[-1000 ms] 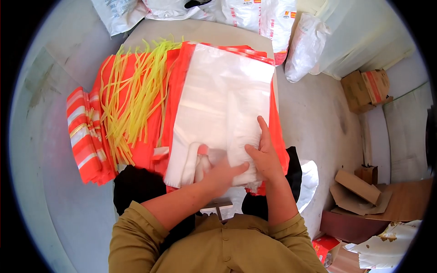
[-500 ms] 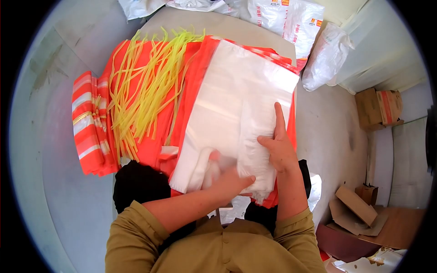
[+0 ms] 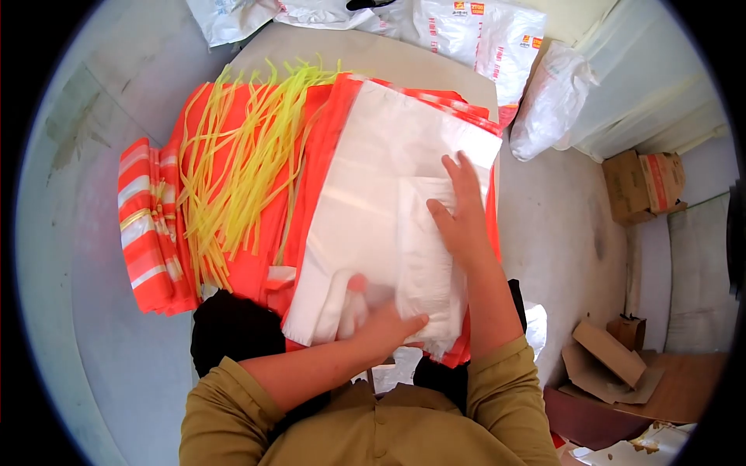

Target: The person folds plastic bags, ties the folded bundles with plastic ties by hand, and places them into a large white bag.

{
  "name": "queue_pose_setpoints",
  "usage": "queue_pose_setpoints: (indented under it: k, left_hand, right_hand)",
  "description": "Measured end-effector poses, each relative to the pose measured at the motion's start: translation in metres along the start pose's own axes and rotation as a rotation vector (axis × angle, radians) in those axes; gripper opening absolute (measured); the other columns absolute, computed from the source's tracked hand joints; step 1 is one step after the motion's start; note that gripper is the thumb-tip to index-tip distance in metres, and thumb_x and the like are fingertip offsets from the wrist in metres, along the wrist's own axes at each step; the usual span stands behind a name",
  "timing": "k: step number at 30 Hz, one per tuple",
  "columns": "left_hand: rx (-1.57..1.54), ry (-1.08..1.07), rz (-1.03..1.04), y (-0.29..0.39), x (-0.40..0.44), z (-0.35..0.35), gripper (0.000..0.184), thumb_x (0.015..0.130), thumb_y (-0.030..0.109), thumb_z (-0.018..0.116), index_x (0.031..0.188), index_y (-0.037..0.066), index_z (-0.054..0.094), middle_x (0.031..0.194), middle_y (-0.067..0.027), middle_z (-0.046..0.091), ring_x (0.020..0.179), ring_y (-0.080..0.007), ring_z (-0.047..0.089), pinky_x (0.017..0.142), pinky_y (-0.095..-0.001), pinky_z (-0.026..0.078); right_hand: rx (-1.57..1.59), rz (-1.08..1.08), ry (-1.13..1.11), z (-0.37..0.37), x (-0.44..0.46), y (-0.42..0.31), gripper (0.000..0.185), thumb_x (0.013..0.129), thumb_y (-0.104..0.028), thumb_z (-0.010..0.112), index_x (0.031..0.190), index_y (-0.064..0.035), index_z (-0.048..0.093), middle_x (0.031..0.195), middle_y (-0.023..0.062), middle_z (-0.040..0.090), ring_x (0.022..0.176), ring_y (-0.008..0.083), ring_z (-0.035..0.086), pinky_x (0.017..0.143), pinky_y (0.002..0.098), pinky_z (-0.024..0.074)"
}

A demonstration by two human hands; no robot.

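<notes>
A sheet of translucent white plastic bags (image 3: 365, 147) lies across red bags on my lap. On its right part rests a folded whitish plastic bundle (image 3: 423, 248). My right hand (image 3: 465, 221) lies along the bundle's right side, thumb and fingers spread and the palm turned leftward. At the near edge, my left hand (image 3: 385, 326) has its thumb over the lower end of the bundle. Its other fingers show dimly through the film, blurred, and the plastic is between them and the thumb.
Yellow strips (image 3: 249, 163) are strewn over red bags (image 3: 233, 116) to the left. Beside them is a rolled red-and-white striped bundle (image 3: 144, 225). White printed sacks (image 3: 474, 46) stand beyond the table (image 3: 373, 50). Cardboard boxes (image 3: 641, 182) are at the right.
My right hand has slid farther up the folded bundle, and its fingers are more bent and spread. The bundle's top fold looks crisper. The whole view has shifted slightly.
</notes>
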State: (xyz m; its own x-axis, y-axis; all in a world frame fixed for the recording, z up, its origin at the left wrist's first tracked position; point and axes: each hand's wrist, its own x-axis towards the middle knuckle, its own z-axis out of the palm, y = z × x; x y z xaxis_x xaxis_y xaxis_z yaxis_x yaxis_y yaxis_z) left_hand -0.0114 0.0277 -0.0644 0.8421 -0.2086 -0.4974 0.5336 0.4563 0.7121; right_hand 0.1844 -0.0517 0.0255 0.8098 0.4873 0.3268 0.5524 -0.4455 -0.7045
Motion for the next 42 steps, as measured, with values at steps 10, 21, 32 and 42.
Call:
queue_pose_setpoints:
  k: [10, 21, 32, 42]
  left_hand:
    - [-0.199, -0.021, -0.061, 0.027, -0.013, 0.009, 0.049, 0.099, 0.004, 0.061, 0.147, 0.006, 0.049, 0.133, -0.0087, 0.061, 0.118, -0.0207, 0.062, 0.091, -0.0385, 0.058]
    - [-0.293, -0.157, -0.044, 0.03, -0.015, 0.008, 0.046, 0.099, 0.018, 0.068, 0.14, 0.004, 0.053, 0.131, -0.0061, 0.06, 0.117, -0.0208, 0.061, 0.089, -0.0407, 0.06]
    - [-0.233, -0.185, -0.022, 0.027, -0.022, 0.009, 0.05, 0.099, 0.026, 0.068, 0.143, 0.01, 0.051, 0.128, -0.006, 0.064, 0.108, -0.0199, 0.066, 0.083, -0.0385, 0.06]
    - [-0.049, -0.399, -0.321, 0.028, -0.049, -0.005, 0.063, 0.109, 0.053, 0.043, 0.144, 0.001, 0.048, 0.131, -0.0187, 0.068, 0.104, -0.0306, 0.069, 0.091, -0.043, 0.056]
  right_hand:
    - [-0.373, -0.269, -0.506, -0.028, -0.091, -0.038, 0.046, 0.09, -0.015, 0.067, 0.136, -0.0118, 0.064, 0.159, 0.0136, 0.045, 0.15, 0.0433, 0.034, 0.123, 0.0556, 0.0272]
    - [0.328, 0.528, 0.085, -0.027, -0.107, -0.01, 0.08, 0.091, -0.005, 0.069, 0.161, -0.0049, 0.03, 0.159, 0.0188, 0.039, 0.134, 0.0299, 0.052, 0.106, 0.04, 0.0493]
    - [0.218, 0.494, -0.034, -0.017, -0.095, -0.017, 0.101, 0.08, -0.005, 0.076, 0.164, -0.0058, 0.021, 0.134, 0.0247, 0.058, 0.117, 0.031, 0.064, 0.1, 0.0408, 0.0534]
    - [0.465, 0.512, -0.01, -0.014, -0.099, 0.002, 0.091, 0.081, 0.0, 0.073, 0.161, -0.0043, 0.029, 0.142, 0.0235, 0.055, 0.126, 0.029, 0.059, 0.104, 0.0371, 0.0514]
